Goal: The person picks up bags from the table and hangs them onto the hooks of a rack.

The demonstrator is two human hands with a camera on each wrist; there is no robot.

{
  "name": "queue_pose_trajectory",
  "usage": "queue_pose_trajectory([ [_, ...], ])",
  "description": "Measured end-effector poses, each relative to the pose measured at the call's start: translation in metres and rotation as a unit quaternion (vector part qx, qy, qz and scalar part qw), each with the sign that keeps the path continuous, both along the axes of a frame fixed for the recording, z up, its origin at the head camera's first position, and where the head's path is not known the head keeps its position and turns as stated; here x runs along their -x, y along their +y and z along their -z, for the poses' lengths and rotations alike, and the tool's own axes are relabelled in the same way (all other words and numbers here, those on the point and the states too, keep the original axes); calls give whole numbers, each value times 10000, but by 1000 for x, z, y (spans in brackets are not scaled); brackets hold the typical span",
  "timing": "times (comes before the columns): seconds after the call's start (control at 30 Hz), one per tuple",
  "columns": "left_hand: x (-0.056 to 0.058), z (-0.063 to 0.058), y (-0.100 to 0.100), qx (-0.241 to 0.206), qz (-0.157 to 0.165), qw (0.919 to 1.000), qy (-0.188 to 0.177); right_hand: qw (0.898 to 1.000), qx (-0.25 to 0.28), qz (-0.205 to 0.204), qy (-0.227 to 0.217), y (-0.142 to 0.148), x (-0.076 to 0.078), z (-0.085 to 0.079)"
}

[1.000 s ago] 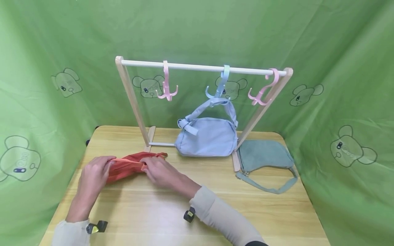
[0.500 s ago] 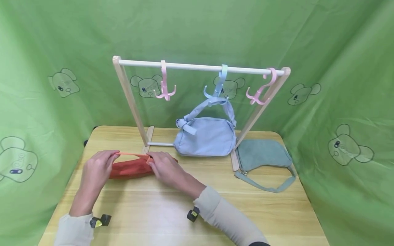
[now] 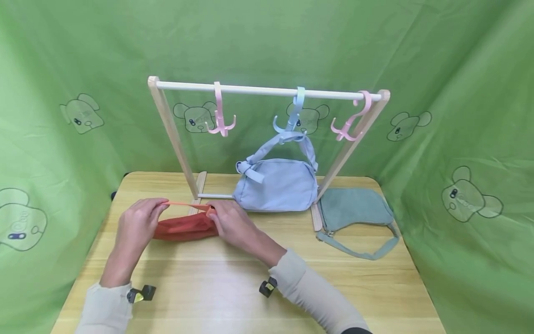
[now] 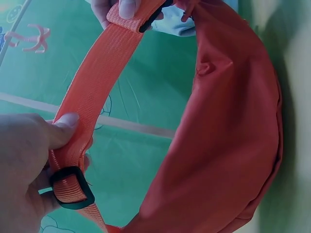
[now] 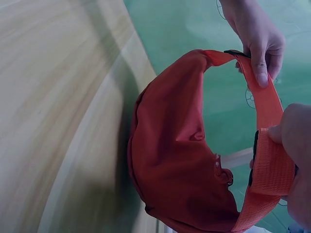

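A red shoulder bag point(image 3: 185, 228) with an orange webbing strap point(image 4: 90, 80) is between both hands at the table's left. My left hand point(image 3: 137, 227) pinches the strap near its black slider buckle point(image 4: 72, 188), thumb on top. Farther along, my right hand point(image 3: 235, 225) grips the strap's doubled part, thumb pressed on the webbing point(image 5: 273, 162). The strap is drawn up in an arch, and the bag body point(image 5: 167, 145) hangs below it, close over the table. Some fingertips of both hands are hidden behind the strap.
Behind stands a wooden rack with a white rail point(image 3: 258, 90). Two pink hooks, one at left point(image 3: 221, 113), and a blue hook point(image 3: 292, 111) hang there. A light blue bag point(image 3: 277, 185) hangs from the blue hook. A grey-green bag point(image 3: 354, 208) lies at the table's right.
Both hands have moved right and slightly away, lifting the strap. The strap now stands apart from the red bag's body, which shifted right with them.
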State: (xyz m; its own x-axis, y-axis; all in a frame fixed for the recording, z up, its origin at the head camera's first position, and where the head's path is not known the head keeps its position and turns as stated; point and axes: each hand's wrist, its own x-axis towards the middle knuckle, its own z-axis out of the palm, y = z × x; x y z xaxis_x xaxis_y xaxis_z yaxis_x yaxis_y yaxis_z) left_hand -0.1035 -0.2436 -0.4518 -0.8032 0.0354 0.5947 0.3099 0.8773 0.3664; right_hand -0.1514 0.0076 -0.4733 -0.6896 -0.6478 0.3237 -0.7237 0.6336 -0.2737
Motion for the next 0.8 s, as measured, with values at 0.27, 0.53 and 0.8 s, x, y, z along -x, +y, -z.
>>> queue_pose_trajectory([
  [0.27, 6, -8, 7, -76, 60, 9998, -146, 9999, 27, 95, -72, 9, 3, -9],
  [0.53, 12, -13, 9, -164, 120, 9997, -117, 9993, 273, 217, -128, 14, 4, -16],
  [0.8, 18, -17, 14, -276, 208, 9994, 54, 9972, 661, 344, -10, 18, 6, -24],
])
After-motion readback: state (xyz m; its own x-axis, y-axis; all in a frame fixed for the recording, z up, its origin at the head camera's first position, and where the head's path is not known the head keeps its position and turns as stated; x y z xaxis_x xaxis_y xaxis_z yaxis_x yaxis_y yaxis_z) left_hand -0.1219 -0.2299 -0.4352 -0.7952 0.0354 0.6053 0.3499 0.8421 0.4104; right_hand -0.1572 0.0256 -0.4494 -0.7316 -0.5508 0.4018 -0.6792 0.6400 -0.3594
